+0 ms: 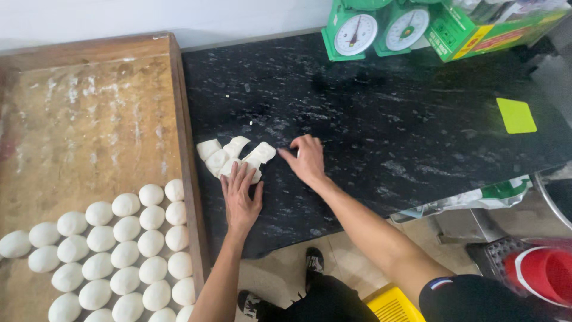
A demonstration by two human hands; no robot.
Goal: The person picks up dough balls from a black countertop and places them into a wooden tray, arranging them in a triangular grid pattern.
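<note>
Two hands (241, 200) (five dough pieces (235, 156))

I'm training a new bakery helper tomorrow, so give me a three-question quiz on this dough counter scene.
1. True or false: the left hand rests on the cut dough pieces lying on the black counter.
2. Where are the shaped dough balls?
A. on the black counter
B. in the wooden tray
C. on the green scales
3. Fill in: the flat square near the counter's right edge is coloured ______.

Key
1. True; its fingertips lie on the nearest pieces, while the right hand sits just beside them.
2. B
3. Yellow-green
</note>
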